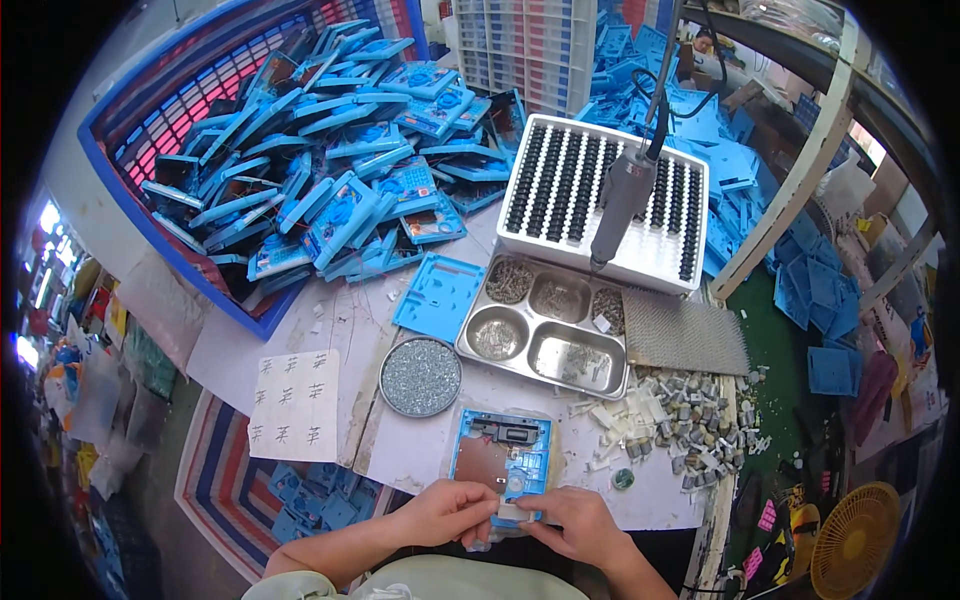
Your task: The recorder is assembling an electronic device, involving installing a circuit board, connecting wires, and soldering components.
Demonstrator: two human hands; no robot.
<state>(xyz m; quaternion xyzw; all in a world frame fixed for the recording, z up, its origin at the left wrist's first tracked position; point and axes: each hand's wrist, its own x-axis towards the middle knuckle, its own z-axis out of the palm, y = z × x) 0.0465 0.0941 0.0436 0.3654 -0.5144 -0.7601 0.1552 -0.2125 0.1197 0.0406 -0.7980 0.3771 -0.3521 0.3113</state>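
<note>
A blue plastic casing (548,445) lies open in front of me at the table's near edge, with a dark block and a brown board inside it. My left hand (450,512) is closed at the casing's near left corner, fingertips pinched together; what they hold is too small to make out. From the right, my right hand (578,522) pinches a small white plastic part (514,513) at the casing's near end, thumb and forefinger on it. The hands nearly meet over this part. The underside of the casing is hidden.
A round tin of small metal pieces (421,376) and a steel compartment tray (625,383) with screws stand beyond. An electric screwdriver (625,195) hangs over a white tray of black parts (520,230). White parts (690,425) are heaped right; blue casings (340,220) fill a crate.
</note>
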